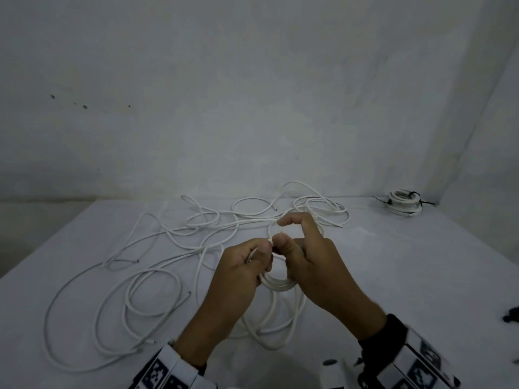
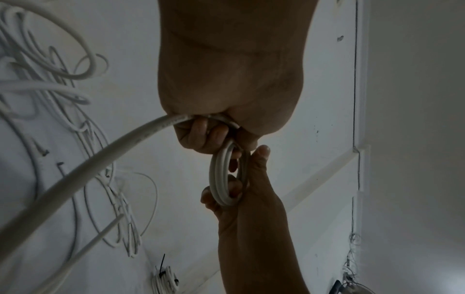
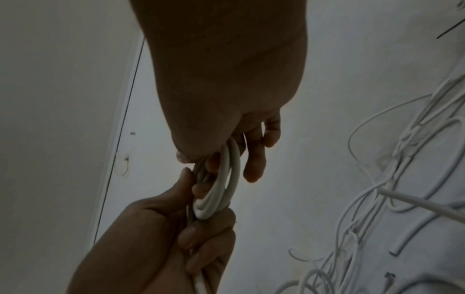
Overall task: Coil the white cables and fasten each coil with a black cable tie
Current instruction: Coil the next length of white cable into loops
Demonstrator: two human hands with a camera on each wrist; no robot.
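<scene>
- Currently the left hand (image 1: 247,265) has its fingers curled round a small coil (image 1: 276,284) of white cable, held above the table (image 1: 393,262), and the right hand (image 1: 306,256) pinches the coil's other side with thumb and curled fingers, its index finger raised.
- Likely the turns could spring apart if either hold slackens, since no tie binds them yet.
- Probably the trailing cable (image 2: 83,171) running from the left hand could snag in the loose cables (image 1: 196,226) strewn on the table, dragging knots into the coil.
- Reaching for a black tie (image 1: 512,315) at the right edge would leave 1 hand holding everything.
- Meanwhile 1 finished bundle (image 1: 404,204) lies at the far right corner, well apart.
</scene>
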